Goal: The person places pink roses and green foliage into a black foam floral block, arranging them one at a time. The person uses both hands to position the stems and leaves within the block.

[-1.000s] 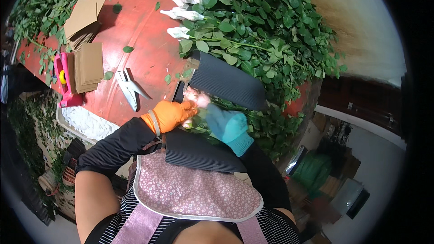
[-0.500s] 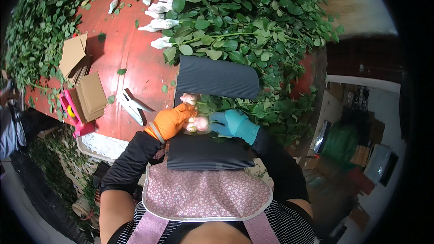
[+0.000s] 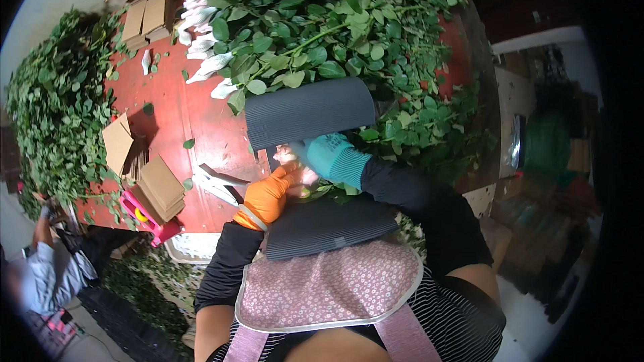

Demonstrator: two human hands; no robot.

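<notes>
My left hand [image 3: 267,198], in an orange glove, has its fingers curled on pale pink rose heads [image 3: 304,177] between two dark ribbed pads. My right hand [image 3: 324,156], in a teal glove, reaches over the flowers and stems just below the far pad [image 3: 308,112]; its fingertips are blurred and partly hidden. The near pad [image 3: 329,224] lies in front of my flowered pink apron [image 3: 325,288]. Left of my hands on the red table [image 3: 174,121] are a white metal tool [image 3: 215,181], cardboard pieces [image 3: 157,181] and a pink tape dispenser [image 3: 164,231].
Leafy stems with white netted buds [image 3: 208,67] fill the back; another leafy heap [image 3: 57,94] is at left. Cardboard stacks [image 3: 144,17] stand at back left. Another person [image 3: 57,271] works at lower left beside a white-filled tray [image 3: 184,247].
My right hand has moved up toward the far pad and across the rose heads. My left hand stays on the flowers. The view has turned, bringing the other person further into sight.
</notes>
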